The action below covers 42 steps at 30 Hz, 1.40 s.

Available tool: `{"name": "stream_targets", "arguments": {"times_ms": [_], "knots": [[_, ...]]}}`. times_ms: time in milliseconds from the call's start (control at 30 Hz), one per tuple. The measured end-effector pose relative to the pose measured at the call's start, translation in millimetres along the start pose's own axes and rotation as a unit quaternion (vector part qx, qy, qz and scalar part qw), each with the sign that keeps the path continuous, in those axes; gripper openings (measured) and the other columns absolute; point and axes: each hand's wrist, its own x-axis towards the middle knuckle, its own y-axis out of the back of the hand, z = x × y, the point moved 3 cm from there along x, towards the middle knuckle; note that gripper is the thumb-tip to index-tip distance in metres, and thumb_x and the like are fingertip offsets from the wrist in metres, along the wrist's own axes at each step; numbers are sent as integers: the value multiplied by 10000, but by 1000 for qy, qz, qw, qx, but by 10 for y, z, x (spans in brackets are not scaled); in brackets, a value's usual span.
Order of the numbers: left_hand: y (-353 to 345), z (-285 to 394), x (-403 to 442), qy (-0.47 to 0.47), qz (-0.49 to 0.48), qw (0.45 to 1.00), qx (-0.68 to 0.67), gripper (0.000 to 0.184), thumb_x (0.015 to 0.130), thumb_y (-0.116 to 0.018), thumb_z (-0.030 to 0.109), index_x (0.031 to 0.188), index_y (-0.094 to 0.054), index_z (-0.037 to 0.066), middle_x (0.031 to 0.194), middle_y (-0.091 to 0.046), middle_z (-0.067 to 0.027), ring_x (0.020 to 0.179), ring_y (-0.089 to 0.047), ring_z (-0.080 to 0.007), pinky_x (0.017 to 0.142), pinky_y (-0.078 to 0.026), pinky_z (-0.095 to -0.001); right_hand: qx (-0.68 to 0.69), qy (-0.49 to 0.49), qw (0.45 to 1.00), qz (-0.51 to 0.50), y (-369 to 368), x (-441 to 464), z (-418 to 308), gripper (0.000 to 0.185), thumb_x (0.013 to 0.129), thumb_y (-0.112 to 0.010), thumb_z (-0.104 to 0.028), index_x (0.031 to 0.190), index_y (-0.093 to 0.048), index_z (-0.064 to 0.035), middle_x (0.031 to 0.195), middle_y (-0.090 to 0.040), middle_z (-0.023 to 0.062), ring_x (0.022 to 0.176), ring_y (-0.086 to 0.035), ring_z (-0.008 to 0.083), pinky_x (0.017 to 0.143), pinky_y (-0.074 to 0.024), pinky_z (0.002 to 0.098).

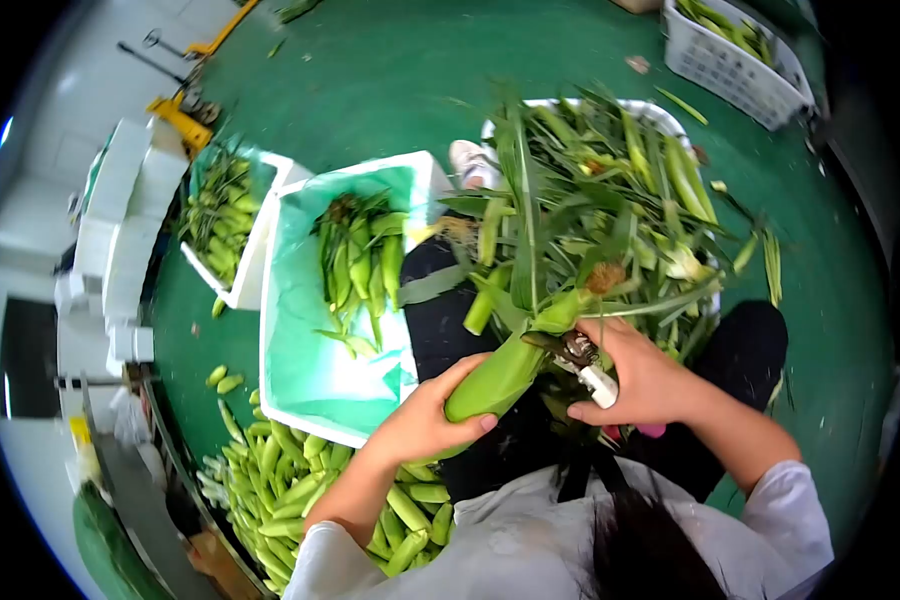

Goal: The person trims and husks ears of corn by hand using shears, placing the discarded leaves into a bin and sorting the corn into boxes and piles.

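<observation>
A green ear of corn (pixel 500 380) in its husk lies tilted across my lap, its leafy top pointing up and away. My left hand (pixel 435 415) is wrapped round its lower part. Pruning shears (pixel 592 372) with a white handle are in my right hand (pixel 635 375), their dark blades against the ear's upper end. Brown silk (pixel 605 278) and long leaves stand out just beyond the blades. Part of the right fingers is hidden behind the shears.
Beyond my knees stands a basket (pixel 660 112) heaped with leaves and husks. To the left, a green-lined white box (pixel 270 330) holds several ears, beside another box (pixel 205 268). Many ears (pixel 290 490) are piled lower left. A white crate (pixel 725 75) stands far right.
</observation>
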Motion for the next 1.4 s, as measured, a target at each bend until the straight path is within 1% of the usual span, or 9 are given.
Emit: {"name": "stream_targets", "arguments": {"times_ms": [133,267,367,467,633,800,867,1133,1400], "knots": [[-148,-176,346,83,-243,936,-241,786,820,-760,313,1422,-369,-5,1166,-599,-148,984,-633,-247,887,-514,-388,314,-71,942,-91,-29,-455,319,528,760,-807,-169,1197,-563,0,888,-648,19,776,-586,75,693,-485,239],[-372,-216,445,119,-295,873,-369,837,817,-690,533,1379,-394,-13,1021,-613,-199,870,-646,-273,751,-542,-393,497,-185,847,-39,-83,-886,413,329,796,-754,-107,1082,-631,0,784,-637,17,618,-619,93,577,-498,231],[-468,-67,565,72,-273,879,-384,898,802,-587,703,1349,-422,10,961,-600,-196,778,-618,-255,629,-505,-346,642,-156,750,-9,-131,-1133,419,499,806,-740,-116,1244,-532,-1,934,-628,72,866,-627,147,684,-511,261],[-507,28,720,-2,-23,942,-335,893,778,-671,654,1351,-427,14,1005,-609,-159,849,-628,-225,731,-530,-347,566,-130,814,3,-236,-1223,351,689,821,-738,-142,1400,-384,-24,1120,-563,74,996,-543,147,899,-440,306],[-653,263,777,-25,-35,996,-78,858,820,-711,514,1433,-379,14,1331,-529,-105,1242,-490,-206,1037,-396,-358,380,-80,916,95,-178,-782,234,570,805,-788,-236,1253,-503,-31,1002,-567,35,883,-535,111,791,-452,271],[-627,165,759,-10,22,942,-334,758,841,-630,594,1298,-479,8,1084,-593,-144,940,-616,-258,833,-516,-398,523,-181,818,153,-182,-713,241,297,823,-750,-106,1052,-584,-16,759,-599,5,642,-589,79,577,-469,235],[-461,185,779,-62,120,918,-373,710,856,-643,551,1276,-490,-1,1156,-587,-157,1057,-594,-279,918,-494,-432,549,-207,802,111,-243,-819,221,312,828,-733,-88,1086,-573,-19,763,-601,-1,631,-581,79,575,-467,227],[-564,504,788,-326,362,778,-397,546,927,-636,365,1320,-403,66,1282,-517,-108,1248,-490,-284,1107,-371,-565,462,-180,867,48,-529,-962,146,737,815,-775,-274,1400,-384,-53,1121,-514,38,960,-492,112,865,-411,273],[-727,256,757,-251,356,747,-502,487,958,-564,459,1276,-432,114,1302,-495,-70,1287,-445,-240,1134,-324,-458,301,-122,924,202,-440,-453,332,644,719,-804,-123,1267,-482,-17,965,-566,26,846,-534,108,785,-465,253]]}}
